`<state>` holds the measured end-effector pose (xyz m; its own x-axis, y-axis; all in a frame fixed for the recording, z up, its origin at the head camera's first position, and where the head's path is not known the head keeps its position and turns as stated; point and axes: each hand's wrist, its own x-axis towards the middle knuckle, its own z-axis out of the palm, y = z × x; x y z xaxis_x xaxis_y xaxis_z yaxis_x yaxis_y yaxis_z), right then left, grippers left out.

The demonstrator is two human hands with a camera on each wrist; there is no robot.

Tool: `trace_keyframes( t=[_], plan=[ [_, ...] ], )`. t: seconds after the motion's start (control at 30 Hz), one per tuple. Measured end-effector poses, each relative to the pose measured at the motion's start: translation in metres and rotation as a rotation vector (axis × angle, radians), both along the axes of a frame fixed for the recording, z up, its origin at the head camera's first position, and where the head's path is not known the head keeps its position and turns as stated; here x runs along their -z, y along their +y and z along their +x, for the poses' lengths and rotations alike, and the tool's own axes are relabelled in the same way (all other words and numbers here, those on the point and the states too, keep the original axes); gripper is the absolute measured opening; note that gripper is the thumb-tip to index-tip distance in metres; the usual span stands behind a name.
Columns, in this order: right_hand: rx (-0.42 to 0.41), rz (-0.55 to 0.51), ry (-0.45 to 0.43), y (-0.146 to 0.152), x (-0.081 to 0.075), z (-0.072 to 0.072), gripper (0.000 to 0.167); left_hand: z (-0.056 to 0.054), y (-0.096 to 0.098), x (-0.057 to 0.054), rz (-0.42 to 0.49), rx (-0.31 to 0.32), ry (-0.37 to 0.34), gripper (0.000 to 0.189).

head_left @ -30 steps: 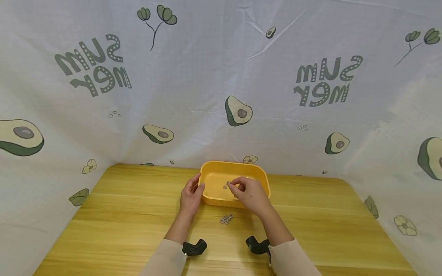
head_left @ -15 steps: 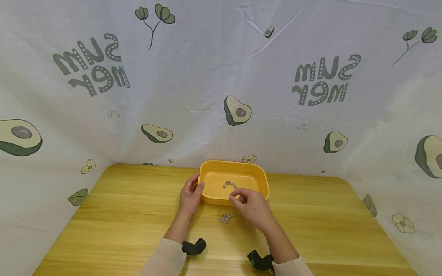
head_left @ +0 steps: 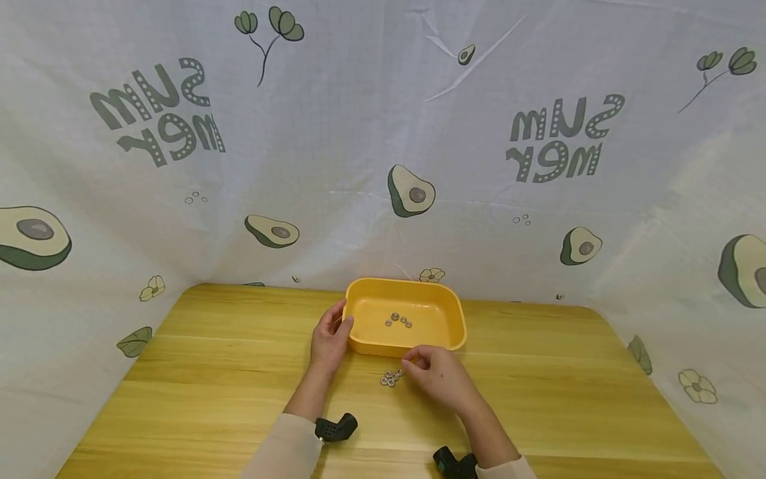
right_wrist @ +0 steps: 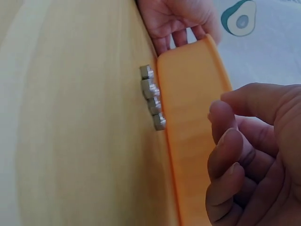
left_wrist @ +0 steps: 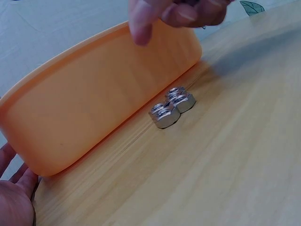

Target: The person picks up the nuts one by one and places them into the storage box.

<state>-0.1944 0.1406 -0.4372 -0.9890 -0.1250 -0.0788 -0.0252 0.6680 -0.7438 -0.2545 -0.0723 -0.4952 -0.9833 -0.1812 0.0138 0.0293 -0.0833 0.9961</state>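
Observation:
My left hand (head_left: 329, 338) holds the left end of a shallow yellow box (head_left: 377, 348), thumb at the rim and fingers along the outer wall. Several metal hex nuts (head_left: 391, 378) lie clustered on the table just in front of the box; threads show in their holes in the left wrist view. My right hand (head_left: 439, 376) hovers right beside this cluster. Its fingers curl in and the thumb meets the index fingertip, with no nut visible between them in the right wrist view. More nuts (head_left: 395, 317) lie on the box floor.
The wooden table (head_left: 239, 372) reaches out on both sides of the box. A white cloth (head_left: 335, 133) printed with avocados hangs behind it. Black wrist cameras (head_left: 337, 428) stick out inward from both forearms.
My right hand has come out of the box, drawn back over its front wall and lowered toward the nuts on the table. Nuts it covered inside the box now show. The left hand keeps its place.

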Motion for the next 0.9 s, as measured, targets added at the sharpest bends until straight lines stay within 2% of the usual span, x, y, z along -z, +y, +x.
trace_keyframes(
  t=[0.33, 0.6, 0.9],
  plan=[
    [-0.102, 0.025, -0.030, 0.007, 0.021, -0.001, 0.013, 0.002, 0.001, -0.002, 0.013, 0.010, 0.002, 0.045],
    [-0.100, 0.047, 0.001, 0.004, 0.025, -0.001, 0.013, 0.002, 0.000, -0.002, 0.028, 0.018, 0.009, 0.045],
    [-0.052, 0.115, 0.016, -0.003, 0.027, 0.000, 0.010, 0.002, -0.001, 0.000, 0.016, 0.011, -0.024, 0.045]
  ],
)
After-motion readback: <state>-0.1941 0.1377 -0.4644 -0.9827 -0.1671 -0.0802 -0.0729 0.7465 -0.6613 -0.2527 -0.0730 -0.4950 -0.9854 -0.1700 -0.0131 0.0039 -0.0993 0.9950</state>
